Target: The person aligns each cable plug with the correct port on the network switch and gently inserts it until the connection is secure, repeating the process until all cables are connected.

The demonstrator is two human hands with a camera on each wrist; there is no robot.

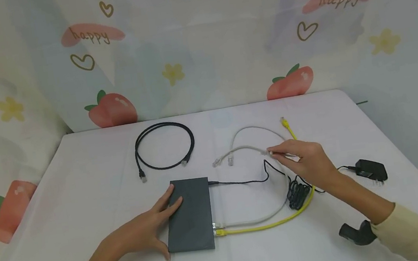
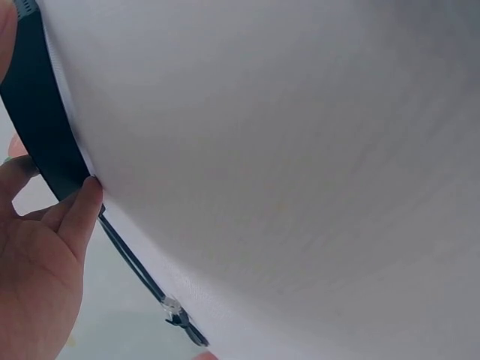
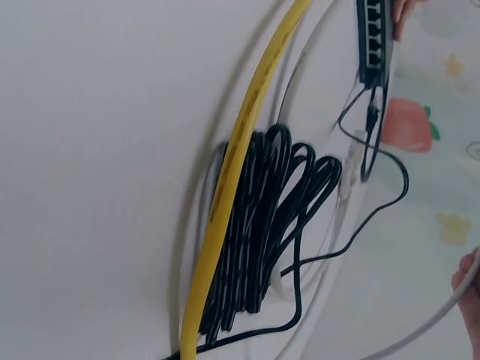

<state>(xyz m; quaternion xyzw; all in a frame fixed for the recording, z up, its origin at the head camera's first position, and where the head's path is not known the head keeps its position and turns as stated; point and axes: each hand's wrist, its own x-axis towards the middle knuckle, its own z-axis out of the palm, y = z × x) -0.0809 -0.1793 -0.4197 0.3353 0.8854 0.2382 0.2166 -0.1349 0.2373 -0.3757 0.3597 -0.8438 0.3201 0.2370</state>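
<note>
My left hand (image 1: 143, 231) grips a dark, flat network switch (image 1: 190, 215) at its left side, thumb at the near corner and fingers at the far one. In the left wrist view, my fingers (image 2: 82, 214) meet the edge of the switch (image 2: 46, 105). To the right, my right hand (image 1: 304, 161) pinches a light grey network cable (image 1: 249, 146) near a clear plug, above the table. A grey cable (image 1: 254, 222) and a yellow network cable (image 1: 263, 227) are plugged into the right side of the switch. A thin black power cord (image 1: 240, 182) enters farther back.
A coiled black network cable (image 1: 193, 139) lies at the back left. Bundled black cord (image 1: 297, 194) rests below my right hand, with the yellow cable beside it. A black power adapter (image 1: 371, 170) lies at the right. Patterned cloth (image 1: 199, 60) hangs behind the white table (image 1: 97, 164).
</note>
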